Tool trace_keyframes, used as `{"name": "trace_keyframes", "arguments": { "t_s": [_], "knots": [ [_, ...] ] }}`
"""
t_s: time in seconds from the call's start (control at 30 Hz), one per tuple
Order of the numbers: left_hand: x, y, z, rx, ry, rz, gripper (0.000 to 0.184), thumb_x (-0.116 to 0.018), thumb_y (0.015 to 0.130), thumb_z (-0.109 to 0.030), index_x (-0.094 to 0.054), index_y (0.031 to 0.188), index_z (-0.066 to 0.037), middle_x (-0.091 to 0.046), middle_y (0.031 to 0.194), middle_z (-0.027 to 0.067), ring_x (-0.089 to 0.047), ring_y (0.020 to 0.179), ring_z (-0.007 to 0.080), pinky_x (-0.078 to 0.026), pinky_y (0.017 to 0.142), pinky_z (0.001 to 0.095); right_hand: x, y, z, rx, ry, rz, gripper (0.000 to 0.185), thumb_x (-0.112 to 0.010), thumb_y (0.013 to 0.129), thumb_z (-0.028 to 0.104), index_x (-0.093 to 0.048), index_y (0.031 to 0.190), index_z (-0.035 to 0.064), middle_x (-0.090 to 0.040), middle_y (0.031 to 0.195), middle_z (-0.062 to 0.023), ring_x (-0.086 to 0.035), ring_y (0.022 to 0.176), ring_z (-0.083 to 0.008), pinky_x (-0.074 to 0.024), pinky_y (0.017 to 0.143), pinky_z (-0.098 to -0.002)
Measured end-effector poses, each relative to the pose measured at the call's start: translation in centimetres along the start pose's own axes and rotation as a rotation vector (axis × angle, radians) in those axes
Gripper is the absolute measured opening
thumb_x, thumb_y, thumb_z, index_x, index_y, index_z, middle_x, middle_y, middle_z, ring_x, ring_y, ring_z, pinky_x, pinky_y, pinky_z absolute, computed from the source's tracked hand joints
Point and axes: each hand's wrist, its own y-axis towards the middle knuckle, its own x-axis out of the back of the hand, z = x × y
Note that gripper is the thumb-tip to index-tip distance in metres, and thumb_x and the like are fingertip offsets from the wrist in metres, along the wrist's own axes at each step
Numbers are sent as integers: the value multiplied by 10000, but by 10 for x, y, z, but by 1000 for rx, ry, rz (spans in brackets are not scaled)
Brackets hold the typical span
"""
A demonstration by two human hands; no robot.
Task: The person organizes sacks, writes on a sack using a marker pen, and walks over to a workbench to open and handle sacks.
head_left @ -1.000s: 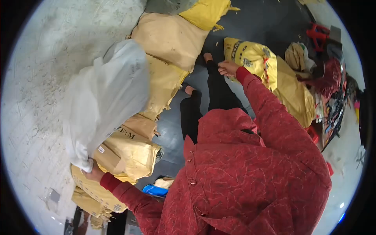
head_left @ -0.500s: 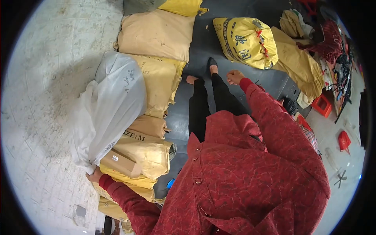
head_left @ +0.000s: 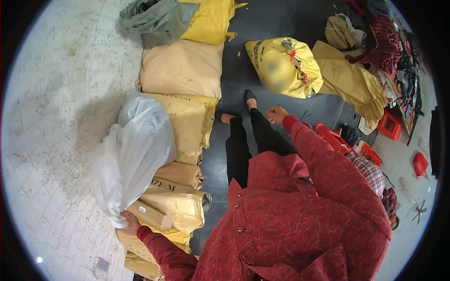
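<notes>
A large white plastic bag with handwriting on it leans over a row of yellow sacks against the wall. My left hand is closed on the bag's gathered lower end, beside a brown cardboard box. My right hand hangs above the floor near my legs, its fingers curled. Whatever it may hold is hidden. Some thin dark strands show near its wrist; I cannot tell if they touch it. Beyond it sits a stuffed yellow sack with red ties.
A grey-green bag lies atop the far sacks. On the right are a flattened yellow sack, red plastic stools and a heap of dark red cloth. A white brick wall runs along the left.
My view has shifted, so the sacks sit lower in it. My left hand stays at the white bag's end. My right hand has come closer to my legs, fingers still curled.
</notes>
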Motion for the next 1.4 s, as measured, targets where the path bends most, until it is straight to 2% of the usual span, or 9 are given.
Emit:
{"name": "trace_keyframes", "arguments": {
  "t_s": [0.37,0.47,0.6,0.67,0.7,0.77,0.93,1.0,1.4],
  "knots": [
    [-14,-86,96,66,198,-218,648,-680,833,-345,-367,1347,-104,-381,1416,133,-428,1260,302,-400,1005,492,46,4,-59,20,35,48,332,-505,837,213,-605,1095,30,-674,817,-63,-646,664,-143,-498,572,-267],
    [-55,-178,181,-1000,2656,611,364,-517,926,-334,-541,1173,-68,-539,1234,162,-487,1175,249,-344,1022,363,61,-6,-70,5,57,46,337,-510,836,205,-600,1107,26,-672,810,-59,-643,653,-136,-494,563,-262],
    [50,-114,252,-1400,2508,1892,136,-554,833,-161,-589,932,-74,-610,992,80,-531,1021,249,-374,988,383,80,-10,-108,50,142,-20,315,-529,839,213,-611,1086,34,-666,776,-48,-624,617,-114,-474,529,-249],
    [52,-166,313,246,1695,1353,308,-551,823,-142,-520,1117,-55,-608,1094,98,-531,1112,249,-405,985,387,90,-16,-131,47,256,-50,254,-548,863,233,-628,1008,40,-650,735,-41,-597,578,-100,-451,485,-246],
    [19,-210,335,-284,2205,1918,490,-567,843,-144,-434,1298,-16,-602,1149,107,-545,1123,256,-450,953,393,96,-18,-142,15,244,-55,238,-557,874,244,-622,981,41,-641,722,-38,-582,560,-95,-439,466,-249],
    [20,-262,376,914,1516,722,402,-594,906,-206,-496,1267,-58,-626,1062,66,-612,903,146,-513,775,280,100,-17,-173,-25,305,-47,245,-564,885,261,-618,976,40,-633,721,-43,-587,566,-109,-437,455,-252],
    [-8,-349,399,1064,1437,1081,380,-575,930,-277,-528,1258,-90,-621,1107,55,-599,942,139,-486,841,310,59,-58,-261,-105,535,-112,242,-506,942,276,-609,937,57,-598,746,-38,-559,541,-146,-415,433,-274],
    [14,-344,388,988,1424,955,365,-591,919,-272,-544,1236,-97,-634,1067,52,-607,903,134,-493,802,295,22,3,-424,622,-868,-283,282,-578,854,305,-658,996,75,-682,848,-111,-666,752,-256,-526,633,-372],
    [109,-326,354,934,1509,436,290,-582,889,-189,-542,1150,-69,-644,891,57,-617,720,148,-499,613,263,112,-56,-331,266,-1013,-21,188,-667,672,200,-670,834,107,-681,882,-124,-669,810,-265,-527,676,-382]
  ]
}}
